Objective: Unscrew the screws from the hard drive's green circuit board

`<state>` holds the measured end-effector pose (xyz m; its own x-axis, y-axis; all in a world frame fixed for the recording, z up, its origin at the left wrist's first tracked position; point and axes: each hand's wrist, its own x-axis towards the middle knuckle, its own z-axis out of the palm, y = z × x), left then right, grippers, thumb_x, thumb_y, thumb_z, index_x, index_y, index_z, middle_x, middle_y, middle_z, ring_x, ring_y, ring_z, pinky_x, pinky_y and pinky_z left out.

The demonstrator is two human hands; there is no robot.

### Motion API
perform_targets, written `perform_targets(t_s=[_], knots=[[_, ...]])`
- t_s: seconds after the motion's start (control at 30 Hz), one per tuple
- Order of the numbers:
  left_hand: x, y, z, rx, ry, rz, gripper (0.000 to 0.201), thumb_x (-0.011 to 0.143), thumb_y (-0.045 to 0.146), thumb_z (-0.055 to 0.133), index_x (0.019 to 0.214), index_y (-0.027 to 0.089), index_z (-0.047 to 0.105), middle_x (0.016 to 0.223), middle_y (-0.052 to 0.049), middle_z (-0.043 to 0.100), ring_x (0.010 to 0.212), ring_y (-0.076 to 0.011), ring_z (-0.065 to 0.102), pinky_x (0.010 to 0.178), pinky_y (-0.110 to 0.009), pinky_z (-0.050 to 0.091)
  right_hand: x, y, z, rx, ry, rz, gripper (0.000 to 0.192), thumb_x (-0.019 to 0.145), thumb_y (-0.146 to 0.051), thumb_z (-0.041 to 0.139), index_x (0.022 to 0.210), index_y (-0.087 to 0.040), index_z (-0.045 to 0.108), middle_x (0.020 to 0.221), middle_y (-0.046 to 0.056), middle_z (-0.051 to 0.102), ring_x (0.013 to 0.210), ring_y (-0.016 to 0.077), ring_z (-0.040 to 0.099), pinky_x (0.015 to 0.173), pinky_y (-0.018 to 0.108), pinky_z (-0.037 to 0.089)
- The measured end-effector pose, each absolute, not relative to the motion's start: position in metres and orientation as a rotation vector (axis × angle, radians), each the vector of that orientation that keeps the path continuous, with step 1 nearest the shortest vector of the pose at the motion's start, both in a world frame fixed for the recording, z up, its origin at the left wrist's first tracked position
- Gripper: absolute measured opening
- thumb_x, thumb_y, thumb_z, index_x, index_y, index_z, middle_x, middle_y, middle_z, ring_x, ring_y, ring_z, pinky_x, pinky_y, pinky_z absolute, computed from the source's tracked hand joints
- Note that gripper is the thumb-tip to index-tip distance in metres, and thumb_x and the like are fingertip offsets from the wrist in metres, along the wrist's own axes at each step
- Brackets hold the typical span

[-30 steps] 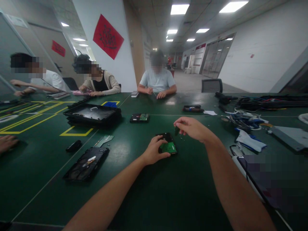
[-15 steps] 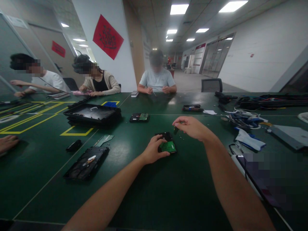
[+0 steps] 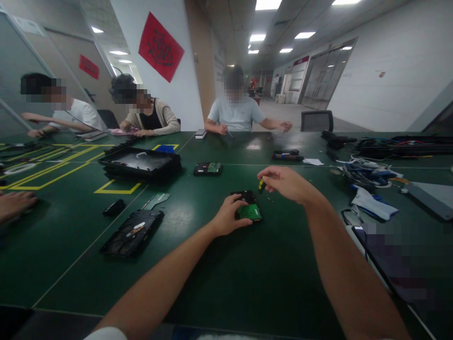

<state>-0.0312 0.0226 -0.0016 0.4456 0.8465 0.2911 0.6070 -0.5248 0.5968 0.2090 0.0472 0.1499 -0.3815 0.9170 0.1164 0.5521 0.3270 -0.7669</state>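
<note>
**Small drive held down, screwdriver poised at its far corner**

At the far left edge of the green table (image 3: 290, 264) a co-worker's hand (image 3: 14, 205) lies flat. Nearer the middle sit a stack of black trays (image 3: 141, 164), a small black piece (image 3: 113, 207), and an opened drive case (image 3: 132, 232) lying flat. A second small drive (image 3: 207, 168) rests further back.

The left hand (image 3: 226, 218) presses down on the small drive (image 3: 247, 208), fingers curled over its near-left edge, the green circuit board facing up. The drive lies flat on the table, just ahead of the person. The right hand (image 3: 286, 183) hovers just beyond it, fingertips pinched around a short screwdriver (image 3: 261, 184) with a yellow-and-black grip, tip pointing down toward the drive's far right corner.

It looks like work on the board's screws. The tip must meet the screw squarely while the left hand stops the drive sliding. To the right lie cables (image 3: 364, 172) and a white cloth (image 3: 373, 204).
</note>
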Motion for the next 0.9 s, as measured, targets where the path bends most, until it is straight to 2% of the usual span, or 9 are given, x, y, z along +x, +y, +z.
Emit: perform_targets(t_s=[0.13,0.27,0.4,0.53,0.67,0.77,0.9], knots=[[-0.031,0.022,-0.001,2.294,1.225,0.781,0.067,0.077,0.058,0.079,0.134,0.026,0.062,0.156,-0.013,0.041,0.148,-0.0363,0.033,0.12,-0.056,0.034,0.212,0.05,0.147,-1.257,-2.07,0.843,0.022,0.094,-0.025,0.057,0.111,-0.019,0.071,0.092,0.006,0.074,0.074,0.0153,0.066,0.065,0.025,0.051],[-0.031,0.023,-0.002,2.279,1.236,0.776,0.066,0.077,0.057,0.078,0.134,0.027,0.062,0.157,-0.012,0.04,0.149,-0.0369,0.032,0.12,-0.057,0.033,0.213,0.051,0.144,-1.277,-2.05,0.754,0.018,0.09,-0.033,0.064,0.101,-0.021,0.072,0.092,0.005,0.074,0.076,0.0163,0.065,0.064,0.025,0.048],[-0.031,0.022,-0.001,2.274,1.228,0.777,0.066,0.078,0.057,0.078,0.134,0.028,0.062,0.157,-0.012,0.039,0.149,-0.0376,0.031,0.12,-0.058,0.033,0.209,0.05,0.143,-1.388,-1.999,0.711,0.017,0.087,-0.033,0.067,0.095,-0.018,0.07,0.077,0.003,0.071,0.061,0.0135,0.061,0.055,0.024,0.043],[-0.03,0.022,-0.001,2.277,1.229,0.786,0.065,0.077,0.054,0.08,0.134,0.028,0.062,0.157,-0.011,0.04,0.148,-0.0383,0.032,0.12,-0.059,0.032,0.204,0.05,0.141,-1.309,-1.996,0.832,0.021,0.095,-0.036,0.057,0.095,-0.019,0.069,0.083,0.005,0.072,0.054,0.0107,0.059,0.049,0.023,0.043],[-0.03,0.022,-0.001,2.28,1.232,0.787,0.064,0.077,0.054,0.08,0.133,0.028,0.063,0.157,-0.011,0.04,0.148,-0.0371,0.032,0.121,-0.057,0.032,0.203,0.053,0.137,-1.277,-1.922,0.995,0.024,0.099,-0.033,0.051,0.103,-0.017,0.068,0.074,0.005,0.071,0.059,0.0145,0.066,0.054,0.024,0.05],[-0.03,0.021,-0.001,2.289,1.227,0.801,0.064,0.077,0.054,0.08,0.133,0.027,0.063,0.156,-0.011,0.041,0.147,-0.0364,0.034,0.121,-0.056,0.033,0.206,0.056,0.136,-1.279,-1.933,1.003,0.025,0.098,-0.03,0.05,0.108,-0.017,0.069,0.069,0.004,0.069,0.059,0.0153,0.065,0.056,0.025,0.05],[-0.03,0.021,0.0,2.291,1.222,0.787,0.064,0.078,0.055,0.079,0.134,0.027,0.062,0.156,-0.012,0.04,0.148,-0.0364,0.033,0.12,-0.056,0.033,0.209,0.057,0.137,-1.29,-2.038,0.753,0.024,0.094,-0.037,0.058,0.096,-0.019,0.074,0.085,0.004,0.073,0.068,0.0142,0.062,0.061,0.025,0.046]])
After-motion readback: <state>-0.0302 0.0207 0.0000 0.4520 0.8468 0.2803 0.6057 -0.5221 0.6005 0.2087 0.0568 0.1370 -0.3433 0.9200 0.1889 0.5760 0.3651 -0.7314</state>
